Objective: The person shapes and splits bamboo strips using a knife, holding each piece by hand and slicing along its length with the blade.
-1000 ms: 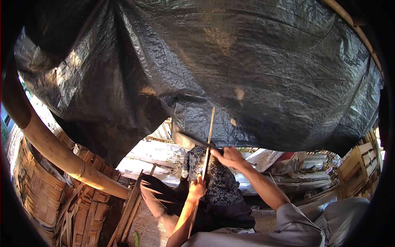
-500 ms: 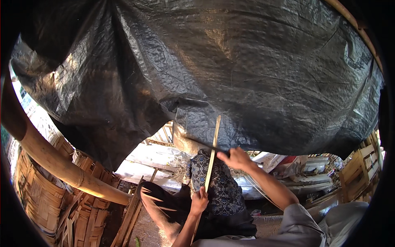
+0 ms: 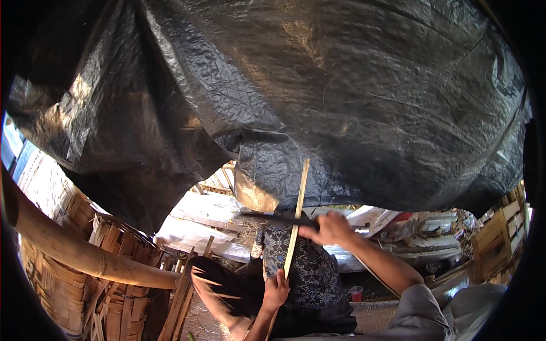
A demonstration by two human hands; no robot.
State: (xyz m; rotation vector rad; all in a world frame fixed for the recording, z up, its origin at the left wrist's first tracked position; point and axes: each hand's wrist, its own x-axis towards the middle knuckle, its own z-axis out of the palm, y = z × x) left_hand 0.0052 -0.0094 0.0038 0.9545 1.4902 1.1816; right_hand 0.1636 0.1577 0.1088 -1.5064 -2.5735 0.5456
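Observation:
A long, pale bamboo strip (image 3: 301, 193) stands slanted in front of me, its lower part gripped in my left hand (image 3: 276, 291). The fingers of that hand are wrapped round it above my lap. My right hand (image 3: 334, 228) is closed on the handle of a dark-bladed knife (image 3: 267, 218). Its blade points left and crosses the strip about midway up; whether the edge bites into the strip cannot be told. Behind the strip, a dark blue patterned cloth (image 3: 313, 270) covers my leg.
A black tarp (image 3: 364, 113) hangs across the upper view. At left, a thick bamboo pole (image 3: 85, 256) runs past woven bamboo baskets (image 3: 60, 295). Thin slats (image 3: 182, 301) lean near my bent knee. A red cup (image 3: 356, 294) stands at right, near a wooden crate (image 3: 492, 241).
My right hand and the knife have moved slightly down, and the blade now lies nearly level across the strip. The view has shifted a little; the red cup shows more fully.

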